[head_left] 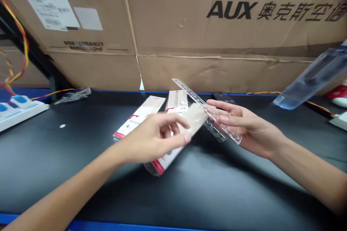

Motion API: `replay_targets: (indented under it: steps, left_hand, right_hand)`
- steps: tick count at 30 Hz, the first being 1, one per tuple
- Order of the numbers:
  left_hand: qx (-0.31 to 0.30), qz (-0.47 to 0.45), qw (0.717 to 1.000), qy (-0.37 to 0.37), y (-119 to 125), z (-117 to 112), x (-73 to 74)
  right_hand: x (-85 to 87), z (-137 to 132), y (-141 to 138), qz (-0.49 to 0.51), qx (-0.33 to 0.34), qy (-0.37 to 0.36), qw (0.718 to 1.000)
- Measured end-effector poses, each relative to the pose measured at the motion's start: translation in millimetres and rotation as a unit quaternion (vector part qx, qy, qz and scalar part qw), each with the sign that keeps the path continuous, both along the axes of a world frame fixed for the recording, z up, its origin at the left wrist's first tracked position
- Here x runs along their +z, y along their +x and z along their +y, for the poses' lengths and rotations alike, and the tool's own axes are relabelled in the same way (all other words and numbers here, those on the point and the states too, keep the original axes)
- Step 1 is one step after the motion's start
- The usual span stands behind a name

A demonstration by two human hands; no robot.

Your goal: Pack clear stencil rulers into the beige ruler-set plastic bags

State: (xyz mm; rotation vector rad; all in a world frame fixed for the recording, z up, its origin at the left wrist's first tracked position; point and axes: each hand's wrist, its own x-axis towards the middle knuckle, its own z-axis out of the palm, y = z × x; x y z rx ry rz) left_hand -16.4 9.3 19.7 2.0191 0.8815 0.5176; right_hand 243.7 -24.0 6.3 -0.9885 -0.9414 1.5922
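My left hand (154,139) grips a long white carton with a red end (173,144) above the black table, fingers wrapped round its middle. My right hand (241,124) holds a clear plastic tray with several cut-outs (206,108), pinched between thumb and fingers, its far end tilted up to the left. The tray's near end lies in my palm. Two more white-and-red cartons (141,115) (177,101) lie flat on the table behind my left hand. A second clear tray (215,131) lies under the held one.
The black table (81,151) has a blue front edge. Large cardboard boxes (217,43) stand along the back. A white power strip (18,110) with red-yellow wires sits far left, a clear plastic piece (73,95) behind it. A clear bottle (311,79) leans at right. A dark phone (223,97) lies behind.
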Motion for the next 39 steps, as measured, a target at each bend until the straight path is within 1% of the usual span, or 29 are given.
replay_targets:
  steps: [1,2,3,4,6,8,11,14,17,21,24,28,30,34,39]
  left_hand:
    - [-0.061,0.024,0.998,-0.021,3.8,-4.7,-4.5]
    - [-0.106,0.043,0.993,-0.027,6.7,-8.0,-9.4]
    - [-0.133,0.059,0.989,-0.023,8.7,-10.0,-14.2]
    - [-0.146,0.068,0.987,-0.018,10.0,-11.0,-18.2]
    - [-0.159,0.080,0.984,0.020,10.4,-11.1,-22.8]
    - [-0.181,0.105,0.975,0.079,9.5,-10.9,-22.8]
    - [-0.209,0.173,0.950,0.157,9.2,-13.1,-19.6]
    - [-0.204,0.210,0.938,0.187,10.7,-16.7,-19.9]
    - [-0.191,0.196,0.943,0.188,12.1,-18.1,-24.3]
    - [-0.139,0.163,0.961,0.173,12.5,-17.3,-28.6]
    - [-0.117,0.150,0.968,0.164,12.6,-17.1,-28.0]
    - [-0.083,0.134,0.971,0.179,11.2,-15.1,-27.7]
    - [-0.089,0.124,0.968,0.199,9.4,-12.1,-28.8]
    - [-0.126,0.121,0.954,0.245,5.3,-5.2,-32.7]
    - [-0.131,0.136,0.955,0.230,6.1,-4.6,-33.8]
  right_hand:
    - [0.1,-0.4,-0.2,0.008,0.008,-0.001,1.000]
    - [0.0,-0.6,-0.2,0.012,0.011,-0.001,1.000]
    - [-0.4,-0.6,-0.2,0.013,0.011,0.001,1.000]
    - [-0.8,-0.5,0.0,0.013,0.012,0.003,1.000]
    - [-1.9,0.0,0.3,0.008,0.019,0.009,1.000]
    - [-3.0,0.7,0.1,-0.005,0.031,0.015,0.999]
    - [-4.8,0.8,-2.5,-0.030,0.032,0.035,0.998]
    - [-7.4,-0.4,-7.1,-0.074,0.007,0.069,0.995]
    - [-11.6,-1.3,-10.4,-0.142,0.013,0.081,0.986]
    - [-17.1,0.9,-9.8,-0.192,0.067,0.038,0.978]
    - [-18.9,3.1,-8.5,-0.215,0.083,0.003,0.973]
    - [-18.7,3.1,-7.8,-0.229,0.101,-0.029,0.968]
    - [-18.9,2.6,-7.1,-0.228,0.112,-0.030,0.967]
    - [-19.2,3.0,-4.5,-0.222,0.130,-0.015,0.966]
    - [-17.7,4.0,-3.0,-0.226,0.141,-0.001,0.964]
